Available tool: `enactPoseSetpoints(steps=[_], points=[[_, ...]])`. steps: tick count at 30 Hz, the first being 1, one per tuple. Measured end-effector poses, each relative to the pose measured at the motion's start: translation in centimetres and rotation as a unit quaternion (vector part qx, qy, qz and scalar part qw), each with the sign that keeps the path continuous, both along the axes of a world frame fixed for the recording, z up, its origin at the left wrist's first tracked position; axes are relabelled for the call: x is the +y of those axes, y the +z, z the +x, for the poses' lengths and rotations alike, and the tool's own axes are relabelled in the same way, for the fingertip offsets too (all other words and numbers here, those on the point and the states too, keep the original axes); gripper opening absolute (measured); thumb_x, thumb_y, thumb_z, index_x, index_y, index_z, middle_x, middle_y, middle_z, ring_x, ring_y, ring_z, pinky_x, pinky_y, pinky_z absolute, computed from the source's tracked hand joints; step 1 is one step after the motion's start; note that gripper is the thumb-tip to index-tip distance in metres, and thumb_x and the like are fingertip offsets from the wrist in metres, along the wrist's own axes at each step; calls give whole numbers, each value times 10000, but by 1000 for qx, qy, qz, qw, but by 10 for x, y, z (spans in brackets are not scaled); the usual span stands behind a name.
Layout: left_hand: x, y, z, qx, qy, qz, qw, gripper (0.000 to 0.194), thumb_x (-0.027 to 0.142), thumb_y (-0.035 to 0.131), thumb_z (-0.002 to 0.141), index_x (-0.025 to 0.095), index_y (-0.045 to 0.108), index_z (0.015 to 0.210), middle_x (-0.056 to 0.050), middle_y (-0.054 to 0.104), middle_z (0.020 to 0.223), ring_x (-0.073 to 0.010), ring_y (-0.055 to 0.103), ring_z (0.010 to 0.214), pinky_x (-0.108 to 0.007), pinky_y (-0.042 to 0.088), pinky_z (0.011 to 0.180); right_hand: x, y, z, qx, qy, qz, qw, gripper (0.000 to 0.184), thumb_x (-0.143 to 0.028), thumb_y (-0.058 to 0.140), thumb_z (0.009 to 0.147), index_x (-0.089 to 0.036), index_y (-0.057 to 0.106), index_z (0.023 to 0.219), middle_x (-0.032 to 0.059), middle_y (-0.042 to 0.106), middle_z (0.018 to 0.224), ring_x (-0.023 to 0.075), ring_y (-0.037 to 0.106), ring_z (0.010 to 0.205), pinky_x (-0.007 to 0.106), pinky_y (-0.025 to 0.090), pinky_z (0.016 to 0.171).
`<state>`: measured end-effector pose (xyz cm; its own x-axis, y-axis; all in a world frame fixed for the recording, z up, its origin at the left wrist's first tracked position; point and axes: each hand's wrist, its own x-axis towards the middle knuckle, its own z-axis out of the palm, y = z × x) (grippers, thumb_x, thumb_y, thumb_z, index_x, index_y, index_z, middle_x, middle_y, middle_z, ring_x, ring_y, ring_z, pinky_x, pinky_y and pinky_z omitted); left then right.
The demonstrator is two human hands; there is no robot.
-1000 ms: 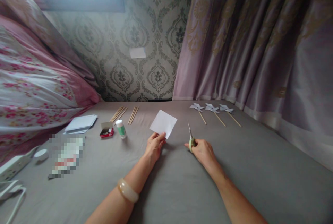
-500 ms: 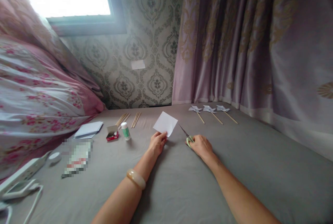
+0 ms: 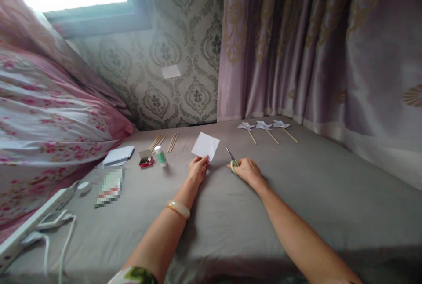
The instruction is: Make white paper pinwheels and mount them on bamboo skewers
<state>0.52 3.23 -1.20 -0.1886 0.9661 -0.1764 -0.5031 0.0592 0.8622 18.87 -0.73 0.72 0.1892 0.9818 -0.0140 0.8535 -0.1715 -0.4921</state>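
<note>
When positions are read from a clock centred between the left hand (image 3: 198, 169) and the right hand (image 3: 249, 172), 12 being farthest from the person, a white power strip (image 3: 33, 224) with plugged cords lies nearest, between 8 and 9 o'clock; its place at the side appears to keep the cords clear of both arms. A round white lid (image 3: 84, 187) and a blurred-out packet (image 3: 111, 185) follow near 9.

The left hand pinches the near corner of a white paper square (image 3: 205, 144), thumb uppermost. The paper sits at 11 o'clock, tilted and apparently raised off the grey cloth (image 3: 296, 205); the corner grip presumably leaves most of it uncovered. The right hand is closed around the green handles of the scissors (image 3: 232, 160). Their tips point towards 11, near the paper but apart from it, a hold that directs the blades away from the person. Whether the blades are slightly parted cannot be told.

At 9 stand a capped bottle (image 3: 161, 156) and, just beside it, a red box (image 3: 147, 165), opened presumably for access. Farther left lies a paper stack (image 3: 118, 154). Sticks (image 3: 173, 142) rest near 10, apparently sorted into two groups.

Farthest, between 1 and 2, three pinwheels (image 3: 246, 126) lie in a row, presumably set apart from the loose materials opposite.
</note>
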Motion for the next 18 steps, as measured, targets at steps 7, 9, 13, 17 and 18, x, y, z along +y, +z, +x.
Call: enactPoseSetpoints(steps=[7,9,13,17,18], points=[[-2,2,0,-31,18,-11,999,394,168,867,499,146,477,548,44,520,521,-43,501,494,-156,396,492,-3,2,1,57,-8,-10,998,512,-651,551,716,-180,728,811,180,717,866,308,657,885,321,396,656],[-1,3,-1,-44,14,-21,999,374,146,858,513,142,487,561,41,531,531,-38,497,483,-147,388,478,-3,2,1,82,-4,-8,997,519,-670,552,702,-179,705,767,157,702,808,289,647,854,312,386,645],[6,7,-3,-65,6,-55,996,333,79,831,536,137,506,579,32,544,523,-39,485,437,-144,370,431,0,3,4,169,35,-18,985,593,-743,489,701,-169,635,679,50,604,630,183,588,667,263,374,579],[18,25,1,-80,5,-78,994,318,54,807,560,137,500,567,21,543,504,-41,466,395,-154,352,397,12,13,8,258,66,-55,962,689,-819,399,687,-158,592,677,-6,490,529,107,431,470,239,329,460],[21,31,4,-84,6,-74,994,306,62,805,568,135,507,575,19,550,512,-38,465,397,-155,354,401,16,17,7,273,73,-56,958,688,-823,407,678,-159,585,678,-5,490,540,103,421,473,236,321,454]])
